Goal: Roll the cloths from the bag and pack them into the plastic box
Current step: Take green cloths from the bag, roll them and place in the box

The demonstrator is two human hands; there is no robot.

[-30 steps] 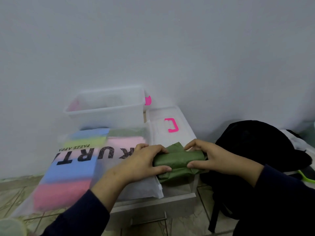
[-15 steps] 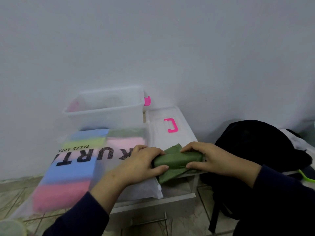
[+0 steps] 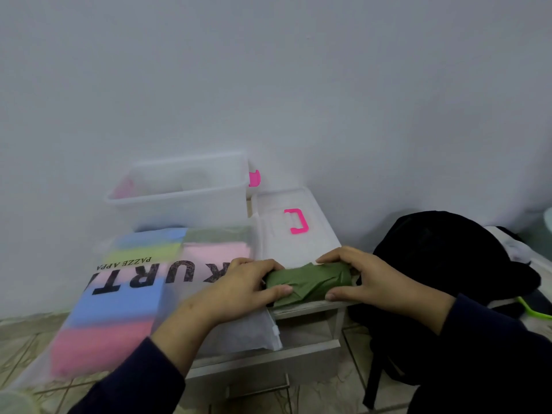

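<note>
Between both hands, green cloth roll (image 3: 309,282) lies lengthwise left-to-right.

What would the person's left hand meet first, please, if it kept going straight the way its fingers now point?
Probably the right hand. The left hand grips one end of the green cloth roll, fingers pointing along it toward the right hand gripping the other end. Depth is unclear.

A low white table (image 3: 304,306) stands on the tiled floor (image 3: 316,395) against the wall. On it lie a translucent bag (image 3: 128,294) of coloured cloths overhanging its left front edge, a clear plastic box (image 3: 179,201) behind the bag, a lid (image 3: 295,234) with a pink handle at the right rear, and a rolled green cloth (image 3: 310,283) at the front edge. A black backpack (image 3: 448,264) sits just beside the table, seemingly on the floor.
</note>
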